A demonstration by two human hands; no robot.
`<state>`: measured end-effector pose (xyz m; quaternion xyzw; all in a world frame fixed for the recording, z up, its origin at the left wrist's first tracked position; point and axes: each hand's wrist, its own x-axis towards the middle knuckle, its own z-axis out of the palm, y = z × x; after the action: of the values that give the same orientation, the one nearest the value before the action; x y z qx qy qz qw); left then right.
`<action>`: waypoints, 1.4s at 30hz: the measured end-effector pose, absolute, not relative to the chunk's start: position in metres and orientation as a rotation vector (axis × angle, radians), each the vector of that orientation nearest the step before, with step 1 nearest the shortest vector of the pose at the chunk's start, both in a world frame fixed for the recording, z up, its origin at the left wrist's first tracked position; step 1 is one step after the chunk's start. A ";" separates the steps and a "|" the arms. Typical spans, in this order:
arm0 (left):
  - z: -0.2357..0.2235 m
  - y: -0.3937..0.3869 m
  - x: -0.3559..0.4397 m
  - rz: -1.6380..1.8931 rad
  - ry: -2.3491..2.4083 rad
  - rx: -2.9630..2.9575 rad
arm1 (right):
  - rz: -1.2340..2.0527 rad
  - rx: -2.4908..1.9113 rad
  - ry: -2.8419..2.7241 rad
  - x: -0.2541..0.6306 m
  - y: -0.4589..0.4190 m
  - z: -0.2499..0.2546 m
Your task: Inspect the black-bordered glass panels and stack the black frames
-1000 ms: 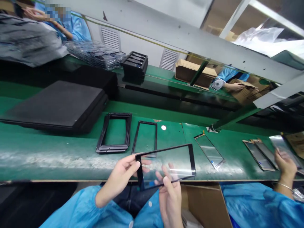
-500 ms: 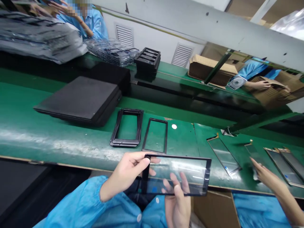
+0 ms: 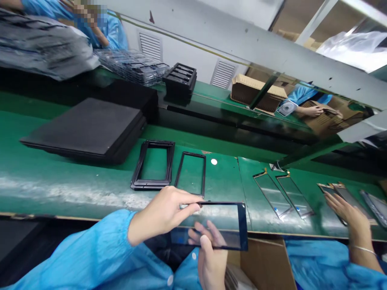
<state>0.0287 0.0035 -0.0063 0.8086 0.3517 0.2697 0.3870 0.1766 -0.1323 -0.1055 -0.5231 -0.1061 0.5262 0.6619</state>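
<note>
A black-bordered glass touch panel (image 3: 232,219) is tilted in front of me, above the bench's front edge. My left hand (image 3: 165,211) pinches its upper edge between thumb and fingers. From below, my right hand (image 3: 211,257) grips the lower edge, thumb in front; its other fingers show through the glass. Beyond my hands, a single thin black frame (image 3: 191,173) lies on the green bench, and left of it sits a small stack of black frames (image 3: 153,183).
Two glass panels (image 3: 270,196) with flex tails lie to the right, near a co-worker's hand (image 3: 347,211) over more panels. A stack of black trays (image 3: 87,125) stands left. A cardboard box (image 3: 267,257) is below the bench edge. Card dividers (image 3: 256,92) stand on the back shelf.
My left hand has moved from the panel's left corner along its upper edge. The co-worker's hand has left a second glass panel on the bench and moved right. My view has shifted right.
</note>
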 end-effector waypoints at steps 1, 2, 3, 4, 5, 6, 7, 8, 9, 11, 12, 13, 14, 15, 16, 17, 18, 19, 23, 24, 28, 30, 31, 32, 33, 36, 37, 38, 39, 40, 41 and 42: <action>-0.008 0.004 0.029 0.703 0.885 2.027 | 1.190 -1.185 -0.228 0.176 -0.131 -0.104; -0.009 0.003 0.028 0.721 0.888 1.991 | 1.193 -1.187 -0.226 0.177 -0.130 -0.102; -0.010 0.002 0.027 0.734 0.904 1.953 | 1.198 -1.190 -0.236 0.178 -0.129 -0.101; -0.011 0.002 0.026 0.743 0.931 1.916 | 1.206 -1.194 -0.258 0.181 -0.128 -0.100; -0.010 0.001 0.025 0.741 0.956 1.876 | 1.220 -1.200 -0.296 0.184 -0.127 -0.099; -0.009 0.000 0.024 0.729 0.970 1.823 | 1.245 -1.210 -0.351 0.188 -0.126 -0.097; -0.008 -0.001 0.023 0.702 0.963 1.749 | 1.281 -1.218 -0.423 0.192 -0.126 -0.094; -0.006 -0.002 0.021 0.664 0.940 1.653 | 1.326 -1.219 -0.510 0.197 -0.125 -0.091; -0.005 -0.002 0.020 0.627 0.908 1.541 | 1.372 -1.212 -0.604 0.202 -0.124 -0.088; -0.003 -0.005 0.017 0.574 0.856 1.313 | 1.442 -1.184 -0.772 0.210 -0.123 -0.081; -0.002 -0.006 0.015 0.572 0.847 1.227 | 1.458 -1.170 -0.827 0.214 -0.122 -0.078; -0.002 -0.008 0.013 0.580 0.847 1.166 | 1.463 -1.157 -0.855 0.216 -0.122 -0.076; -0.003 -0.010 0.012 0.592 0.849 1.126 | 1.457 -1.144 -0.862 0.218 -0.120 -0.073; -0.003 -0.012 0.010 0.605 0.848 1.098 | 1.444 -1.126 -0.860 0.219 -0.119 -0.071; -0.004 -0.014 0.008 0.615 0.846 1.082 | 1.419 -1.113 -0.845 0.220 -0.118 -0.069; -0.005 -0.016 0.007 0.623 0.845 1.071 | 1.384 -1.112 -0.817 0.220 -0.116 -0.067; -0.006 -0.017 0.006 0.629 0.845 1.063 | 1.342 -1.130 -0.781 0.219 -0.115 -0.065; -0.006 -0.018 0.005 0.634 0.846 1.056 | 1.300 -1.163 -0.742 0.218 -0.114 -0.062; -0.007 -0.017 0.003 0.646 0.861 1.041 | 1.212 -1.306 -0.652 0.211 -0.113 -0.053; -0.007 -0.016 0.003 0.646 0.862 1.046 | 1.205 -1.323 -0.656 0.210 -0.113 -0.052; -0.009 -0.018 0.005 0.679 0.885 1.078 | 1.174 -1.354 -0.676 0.205 -0.114 -0.056; -0.011 -0.018 0.004 0.711 0.912 1.095 | 1.175 -1.353 -0.693 0.202 -0.113 -0.062; -0.012 -0.017 0.001 0.733 0.926 1.100 | 1.179 -1.346 -0.706 0.203 -0.111 -0.066; -0.013 -0.014 -0.005 0.766 0.942 1.101 | 1.179 -1.332 -0.723 0.204 -0.108 -0.071; -0.014 -0.008 -0.014 0.821 0.967 1.095 | 1.169 -1.315 -0.743 0.208 -0.104 -0.078; -0.006 0.023 -0.070 1.181 1.166 1.018 | 1.086 -1.319 -0.781 0.232 -0.086 -0.106; 0.001 0.036 -0.096 1.348 1.281 0.963 | 1.058 -1.356 -0.773 0.243 -0.078 -0.119; 0.009 0.050 -0.124 1.497 1.381 0.894 | 1.048 -1.397 -0.762 0.255 -0.071 -0.133; 0.017 0.063 -0.152 1.586 1.441 0.864 | 1.054 -1.428 -0.750 0.265 -0.063 -0.149; 0.026 0.076 -0.180 1.652 1.491 0.841 | 1.061 -1.454 -0.736 0.275 -0.057 -0.164; 0.033 0.088 -0.204 1.709 1.546 0.816 | 1.060 -1.474 -0.727 0.283 -0.052 -0.178; 0.038 0.100 -0.225 1.749 1.605 0.791 | 1.049 -1.486 -0.722 0.289 -0.048 -0.191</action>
<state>-0.2253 0.0997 0.0381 0.3003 0.6088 0.6635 0.3145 0.2889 -0.0481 -0.1912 -0.6300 -0.3062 0.4449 0.5581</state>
